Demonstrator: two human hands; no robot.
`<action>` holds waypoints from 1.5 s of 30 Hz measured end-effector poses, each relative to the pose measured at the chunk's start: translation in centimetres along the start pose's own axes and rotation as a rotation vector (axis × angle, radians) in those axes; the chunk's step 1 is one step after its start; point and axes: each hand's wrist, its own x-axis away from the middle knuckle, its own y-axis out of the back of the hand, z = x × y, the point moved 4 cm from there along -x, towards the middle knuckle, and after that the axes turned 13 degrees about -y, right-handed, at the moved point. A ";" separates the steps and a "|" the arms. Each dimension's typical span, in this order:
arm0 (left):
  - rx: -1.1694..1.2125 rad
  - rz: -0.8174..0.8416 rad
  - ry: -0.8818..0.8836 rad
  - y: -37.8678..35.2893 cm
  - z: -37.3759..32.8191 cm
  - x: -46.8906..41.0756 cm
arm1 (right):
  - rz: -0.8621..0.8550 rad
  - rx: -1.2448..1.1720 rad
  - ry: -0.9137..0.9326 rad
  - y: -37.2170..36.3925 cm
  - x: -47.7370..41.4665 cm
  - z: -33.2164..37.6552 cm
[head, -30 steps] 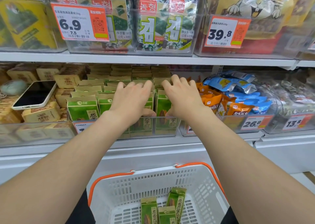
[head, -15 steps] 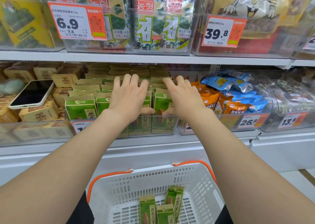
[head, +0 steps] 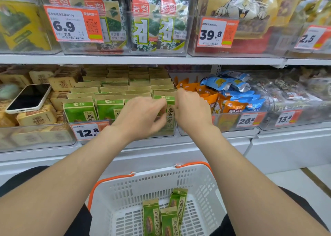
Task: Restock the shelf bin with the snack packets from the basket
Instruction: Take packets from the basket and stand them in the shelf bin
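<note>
Left hand (head: 141, 117) and right hand (head: 193, 112) flank an upright green paper snack packet (head: 170, 118), fingers curled, grip unclear. It is probably light and crinkly, best pinched at the top.

The lower white metal shelf (head: 157, 142) carries clear plastic bins side by side. The clear bin of green snack packets (head: 166, 131) stands at the left grip (head: 141, 117) and the right grip (head: 192, 110). Left of the left grip stands a clear bin of beige packets (head: 35, 139). Right of the right grip stands a clear bin of orange and blue packets (head: 227, 122). Above both grips, the upper white shelf (head: 143, 59) bears more bins.
</note>
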 end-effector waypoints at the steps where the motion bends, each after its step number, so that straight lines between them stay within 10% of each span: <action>1: 0.040 0.074 0.019 -0.4 -0.5 0.2 | 0.086 0.002 -0.008 -0.1 0.7 -0.2; 12: 0.329 1.085 0.078 -12.6 -5.0 5.0 | 0.880 0.365 0.028 -7.4 10.5 -6.5; 30: 0.596 1.415 0.052 -31.9 -15.6 15.6 | 1.081 0.532 0.198 -17.8 15.7 -9.1; 45: 0.739 1.210 0.162 -34.4 -16.0 16.6 | 1.111 0.532 0.175 -20.5 14.6 -10.0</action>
